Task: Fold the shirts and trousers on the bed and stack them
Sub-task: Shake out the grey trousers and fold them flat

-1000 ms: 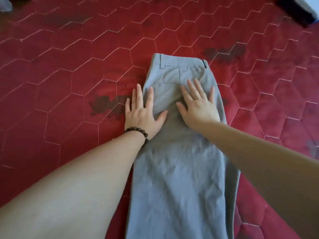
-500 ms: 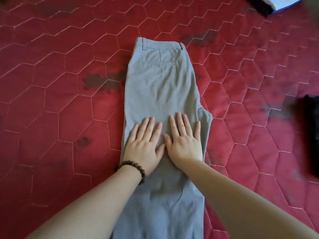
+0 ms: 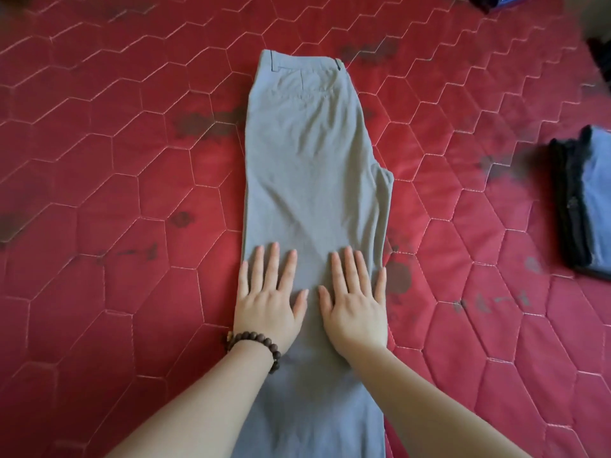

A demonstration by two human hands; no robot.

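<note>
Down the middle of the frame lie the grey trousers (image 3: 314,180), folded leg on leg, waistband at the top and legs running off the bottom edge, flat on the red quilted bedspread (image 3: 115,193). Both hands hold nothing: the left hand (image 3: 269,300), with a beaded bracelet (image 3: 254,347) at its wrist, and the right hand (image 3: 355,304) rest side by side on the cloth at lower centre, palms down, fingers straight and spread. The step in hand looks like smoothing the legs before a fold. To do it well, I judge the palms should keep even, flat pressure, drawing creases out toward the side edges, and the bulge of cloth at the right edge should be tucked in line. At the right edge of the frame sits a stack of folded clothes (image 3: 585,206), well apart.
</note>
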